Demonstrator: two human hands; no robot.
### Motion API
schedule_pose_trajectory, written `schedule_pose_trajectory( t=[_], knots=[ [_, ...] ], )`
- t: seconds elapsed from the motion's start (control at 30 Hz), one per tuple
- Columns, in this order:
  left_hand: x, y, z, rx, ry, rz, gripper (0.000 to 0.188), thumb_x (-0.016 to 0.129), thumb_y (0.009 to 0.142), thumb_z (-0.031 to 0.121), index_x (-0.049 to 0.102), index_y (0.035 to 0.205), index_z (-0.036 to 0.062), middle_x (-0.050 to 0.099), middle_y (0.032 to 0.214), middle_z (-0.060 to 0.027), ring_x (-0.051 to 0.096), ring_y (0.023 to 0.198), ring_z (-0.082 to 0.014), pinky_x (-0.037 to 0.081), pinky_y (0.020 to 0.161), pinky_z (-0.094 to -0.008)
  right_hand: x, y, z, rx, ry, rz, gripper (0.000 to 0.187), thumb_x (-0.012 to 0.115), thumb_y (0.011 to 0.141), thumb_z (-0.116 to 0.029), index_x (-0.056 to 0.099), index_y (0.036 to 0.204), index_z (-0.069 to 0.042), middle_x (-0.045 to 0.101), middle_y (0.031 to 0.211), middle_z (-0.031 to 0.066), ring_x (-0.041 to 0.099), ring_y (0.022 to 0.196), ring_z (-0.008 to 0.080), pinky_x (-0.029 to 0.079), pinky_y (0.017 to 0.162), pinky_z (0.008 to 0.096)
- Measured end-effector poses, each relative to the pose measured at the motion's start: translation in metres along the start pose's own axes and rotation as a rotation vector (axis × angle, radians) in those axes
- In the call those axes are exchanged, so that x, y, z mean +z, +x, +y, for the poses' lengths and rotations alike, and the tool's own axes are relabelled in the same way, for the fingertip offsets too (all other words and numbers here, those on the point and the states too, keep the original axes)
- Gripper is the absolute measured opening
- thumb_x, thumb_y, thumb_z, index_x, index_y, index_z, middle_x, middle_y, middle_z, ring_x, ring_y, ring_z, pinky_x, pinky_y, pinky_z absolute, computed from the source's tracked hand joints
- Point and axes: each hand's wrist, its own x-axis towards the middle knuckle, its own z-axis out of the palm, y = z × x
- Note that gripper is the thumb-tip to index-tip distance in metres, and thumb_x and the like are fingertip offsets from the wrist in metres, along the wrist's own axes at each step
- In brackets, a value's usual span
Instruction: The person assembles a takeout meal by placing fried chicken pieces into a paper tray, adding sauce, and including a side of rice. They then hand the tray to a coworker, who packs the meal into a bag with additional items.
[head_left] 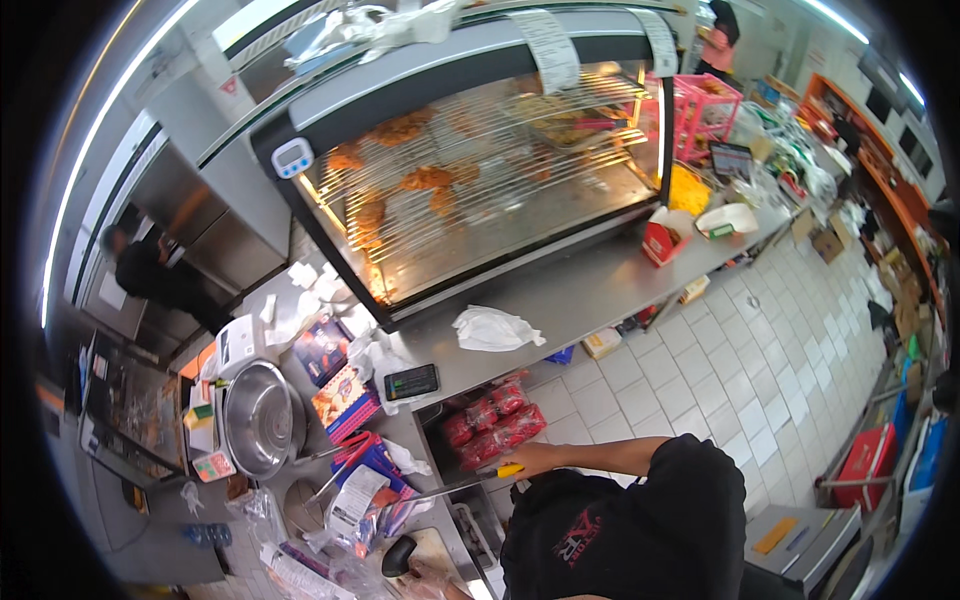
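My right hand (532, 461) comes in from the right with the elbow bent and is closed round the yellow grip of a long, thin metal tool (450, 488). Its far end reaches left to an opened printed plastic bag (355, 508) on the steel counter; whether it touches the bag is unclear. At the lower edge, my left hand (432, 583) is partly cut off and its fingers are hard to make out. It is close to a black rounded handle (399, 556), over a pale board (432, 548). Red-wrapped packs (495, 422) sit below the counter edge, just beyond my right hand.
A lit display warmer (480, 190) with fried pieces stands ahead. Left are a steel bowl (258, 418), printed boxes (345, 400) and a phone (411, 381). White paper (495, 328) and a red carton (664, 238) lie on the counter. Co-workers (165, 270) stand farther off.
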Motion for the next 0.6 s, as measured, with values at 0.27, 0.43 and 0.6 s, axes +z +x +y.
schedule_pose_trajectory(
  t=[0.27,0.43,0.6],
  knots=[
    [0.052,0.003,-0.038,-0.061,-0.339,0.363,0.051,0.074,0.089,0.052,0.074,0.102,0.0027,0.068,0.121,-0.0196,0.062,0.112,-0.0410,0.050,0.094,-0.0523,0.012,-0.015,0.016,0.016,0.097,0.196,0.046,0.074,0.086,-0.026,0.062,0.125,-0.005,0.071,0.115,0.0171,0.069,0.108,0.0350,0.054,0.093,0.0434],
    [0.052,-0.010,-0.033,0.051,-0.267,0.486,0.029,0.082,0.081,0.043,0.076,0.086,0.0150,0.069,0.094,-0.0097,0.062,0.100,-0.0334,0.046,0.096,-0.0527,0.008,-0.002,0.021,0.074,0.013,0.203,0.035,0.072,0.089,-0.017,0.063,0.118,0.000,0.071,0.098,0.0156,0.071,0.097,0.0264,0.053,0.083,0.0359],
    [0.024,-0.011,-0.019,0.122,-0.331,0.677,0.024,0.086,0.074,0.037,0.073,0.073,0.0166,0.069,0.077,-0.0046,0.063,0.082,-0.0290,0.046,0.083,-0.0451,0.005,0.020,0.011,-0.115,0.049,0.116,0.023,0.071,0.090,-0.013,0.062,0.108,-0.002,0.062,0.084,0.0101,0.059,0.076,0.0187,0.048,0.069,0.0351]
  ],
)
